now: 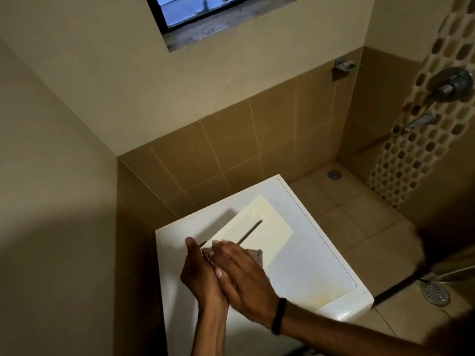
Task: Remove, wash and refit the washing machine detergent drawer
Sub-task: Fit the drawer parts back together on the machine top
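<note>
White washer top (pixel 308 265) carries it all. Toward its near-left corner your L hand (pixel 199 276) curls round the near end of the cream detergent drawer (pixel 264 227), thumb up. Your R hand (pixel 246 281), black wristband (pixel 279 316) behind it, lies pressed over the L fingers; can't tell if it grips the grey bit (pixel 257 255) beneath. From both hands the drawer slants toward the far-right edge, approx mid-top. Floor drain (pixel 435 292) sits right of the washer.
</note>
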